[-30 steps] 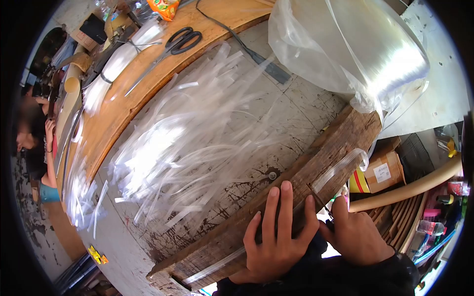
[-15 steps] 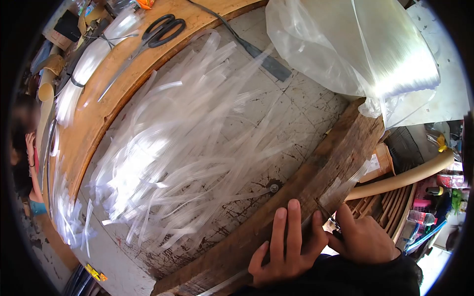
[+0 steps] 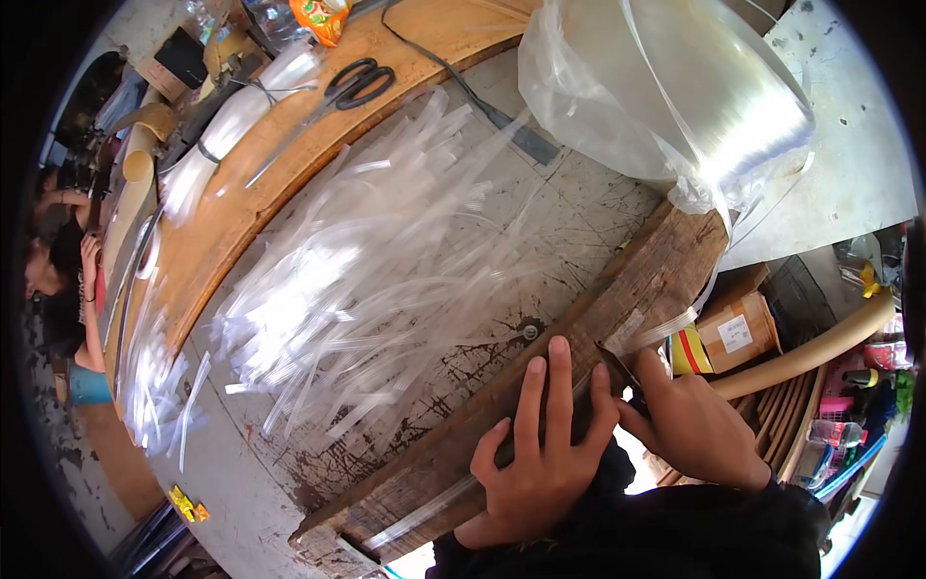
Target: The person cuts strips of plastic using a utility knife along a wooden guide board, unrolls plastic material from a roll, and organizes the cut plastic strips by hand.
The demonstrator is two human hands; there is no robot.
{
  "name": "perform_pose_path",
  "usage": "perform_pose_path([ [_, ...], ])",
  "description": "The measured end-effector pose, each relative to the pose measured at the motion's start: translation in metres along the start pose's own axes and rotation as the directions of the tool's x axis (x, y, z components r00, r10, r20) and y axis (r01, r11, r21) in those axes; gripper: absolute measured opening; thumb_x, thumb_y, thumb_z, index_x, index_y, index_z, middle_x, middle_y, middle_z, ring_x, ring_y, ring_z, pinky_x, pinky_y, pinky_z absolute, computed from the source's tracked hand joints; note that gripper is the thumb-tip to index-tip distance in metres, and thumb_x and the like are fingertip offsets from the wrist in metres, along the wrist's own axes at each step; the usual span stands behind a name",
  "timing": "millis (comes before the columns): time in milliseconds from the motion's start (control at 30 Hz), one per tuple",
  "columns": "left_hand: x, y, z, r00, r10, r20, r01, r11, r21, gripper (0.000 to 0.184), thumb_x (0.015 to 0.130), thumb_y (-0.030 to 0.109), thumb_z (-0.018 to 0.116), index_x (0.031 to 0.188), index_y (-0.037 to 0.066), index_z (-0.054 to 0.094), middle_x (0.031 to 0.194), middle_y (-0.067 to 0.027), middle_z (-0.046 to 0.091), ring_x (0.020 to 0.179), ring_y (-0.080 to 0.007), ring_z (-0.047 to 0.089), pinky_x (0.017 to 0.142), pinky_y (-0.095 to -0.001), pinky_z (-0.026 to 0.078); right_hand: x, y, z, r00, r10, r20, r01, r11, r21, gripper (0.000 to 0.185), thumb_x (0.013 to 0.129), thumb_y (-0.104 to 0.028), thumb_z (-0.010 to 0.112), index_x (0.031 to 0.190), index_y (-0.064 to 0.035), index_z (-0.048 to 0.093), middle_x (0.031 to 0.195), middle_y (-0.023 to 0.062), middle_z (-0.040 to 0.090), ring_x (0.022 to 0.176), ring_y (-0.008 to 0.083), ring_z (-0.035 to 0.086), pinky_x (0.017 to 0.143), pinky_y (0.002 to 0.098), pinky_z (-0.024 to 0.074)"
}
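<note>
My left hand lies with its fingers spread on the wooden beam, over a clear plastic strip that runs along the wood. Right beside it, my right hand is closed round a dark, thin blade, whose handle is hidden by the fingers. The blade lies across the beam, near the strip's other part, which leads up to the large roll of clear strip in plastic film. Beyond the beam, a loose pile of cut clear strips covers part of the worn tabletop.
Black-handled scissors and a tied strip bundle lie on the curved wooden board. A cardboard box and a tan tube are at the right. Another person's arm shows at far left.
Since half a second ago the view has shifted, with the scene lower and further right. The strip beyond the blade now lies lower against the beam than a second ago, its raised loop flattened.
</note>
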State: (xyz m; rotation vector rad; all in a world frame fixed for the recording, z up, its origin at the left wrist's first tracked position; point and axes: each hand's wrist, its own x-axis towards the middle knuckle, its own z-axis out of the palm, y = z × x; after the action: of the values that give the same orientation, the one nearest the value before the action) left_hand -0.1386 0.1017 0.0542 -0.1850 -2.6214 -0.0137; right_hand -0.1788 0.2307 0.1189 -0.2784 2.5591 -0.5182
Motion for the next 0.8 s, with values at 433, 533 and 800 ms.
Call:
perform_pose_path([
  [433,-0.005,0.002,0.003,0.992,-0.083,-0.095,0.074,0.993,-0.094,0.026,0.082,0.035,0.054,0.1,0.019,0.063,0.111,0.0035,0.059,0.094,-0.01,0.054,0.078,-0.0308,0.031,-0.009,0.019,0.035,0.773,0.21,-0.598,0.101,0.891,0.443,0.035,0.079,-0.016,0.065,0.102,-0.002,0.043,0.054,0.0059,0.054,0.04,0.0144,0.052,0.04,0.0248,0.0384],
  [533,-0.01,-0.001,-0.003,0.988,-0.083,-0.128,0.06,0.983,-0.172,0.019,0.08,0.024,0.058,0.098,0.018,0.064,0.102,0.0044,0.06,0.088,-0.0103,0.054,0.076,-0.0289,0.032,0.008,0.033,0.037,0.773,0.09,-0.628,0.212,0.896,0.389,0.03,0.08,-0.013,0.064,0.101,-0.0023,0.045,0.052,0.0048,0.053,0.039,0.0112,0.052,0.039,0.023,0.0372],
  [800,-0.016,-0.023,-0.033,0.967,-0.245,-0.071,0.138,0.735,-0.664,0.028,0.068,-0.001,0.066,0.093,0.01,0.066,0.082,-0.0015,0.06,0.07,-0.0166,0.055,0.061,-0.0271,0.04,0.014,0.04,0.041,0.816,0.077,-0.573,0.277,0.817,0.505,0.018,0.081,-0.009,0.063,0.091,-0.0011,0.051,0.046,0.0014,0.049,0.038,0.0069,0.049,0.038,0.0208,0.0349],
])
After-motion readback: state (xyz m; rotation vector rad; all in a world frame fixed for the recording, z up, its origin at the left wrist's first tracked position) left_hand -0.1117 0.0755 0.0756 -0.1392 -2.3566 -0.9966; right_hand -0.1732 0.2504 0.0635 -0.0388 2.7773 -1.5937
